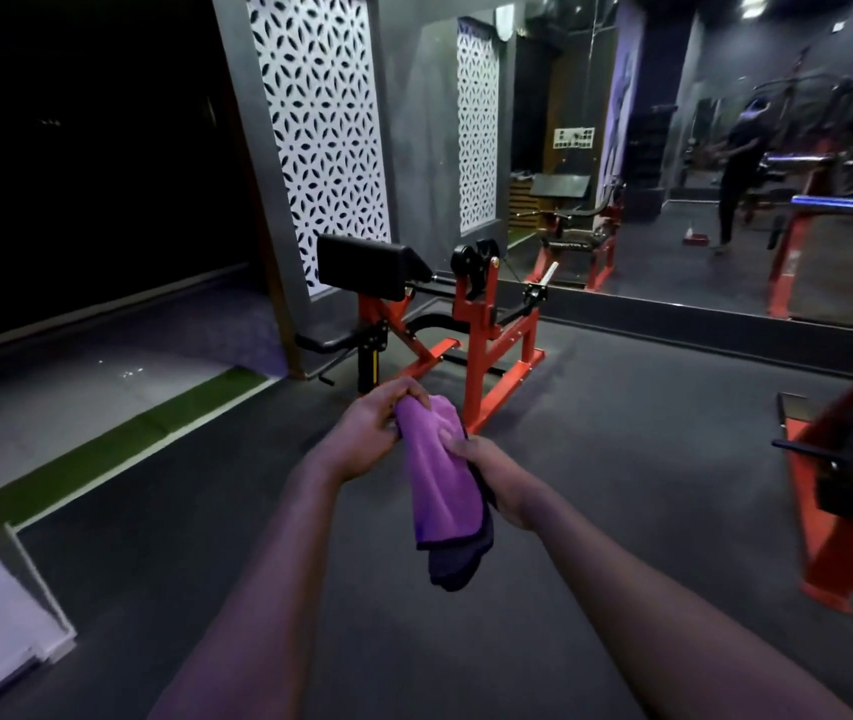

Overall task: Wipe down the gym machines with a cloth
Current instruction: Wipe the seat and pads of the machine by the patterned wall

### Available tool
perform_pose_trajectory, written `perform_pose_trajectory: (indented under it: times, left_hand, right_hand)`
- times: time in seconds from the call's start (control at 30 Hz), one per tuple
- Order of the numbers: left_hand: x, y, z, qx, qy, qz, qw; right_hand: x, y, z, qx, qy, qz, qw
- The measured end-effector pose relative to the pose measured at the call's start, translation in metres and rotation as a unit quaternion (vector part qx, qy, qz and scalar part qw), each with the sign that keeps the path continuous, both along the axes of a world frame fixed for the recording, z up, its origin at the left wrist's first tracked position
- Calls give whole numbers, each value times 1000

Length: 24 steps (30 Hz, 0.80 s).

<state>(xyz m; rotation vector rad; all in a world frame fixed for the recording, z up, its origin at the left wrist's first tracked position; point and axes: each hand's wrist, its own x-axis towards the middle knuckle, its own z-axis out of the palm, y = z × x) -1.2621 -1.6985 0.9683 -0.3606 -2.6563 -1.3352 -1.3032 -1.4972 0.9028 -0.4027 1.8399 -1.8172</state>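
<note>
Rubber floor (621,459) lay beneath; left hand (369,433) and right hand (497,478) clamped the cloth (442,491), whose slack tail could snag the machine (476,324) ahead.

purple cloth (442,480), red-framed machine (481,345)

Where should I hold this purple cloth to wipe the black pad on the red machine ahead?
Probably the bunched top end, where the left hand grips the purple cloth. Come from above: it hangs long and limp, the right hand pinching its middle edge, so a top grip leaves the lower half free for the black pad.
</note>
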Motion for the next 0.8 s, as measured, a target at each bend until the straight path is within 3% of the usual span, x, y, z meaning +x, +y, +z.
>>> perform_pose_trajectory:
  times: [0.2,0.47,0.8]
  left_hand:
    - [-174,-67,-22,122,-71,91,986]
    - [-364,-180,-33,48,-47,238,969]
    - [-589,-368,-92,42,-43,298,953]
  right_hand:
    - [-187,-63,-16,20,73,-67,995]
    - [-415,-171,-19,43,124,-119,984]
    - [-667,-349,-65,98,154,-129,975]
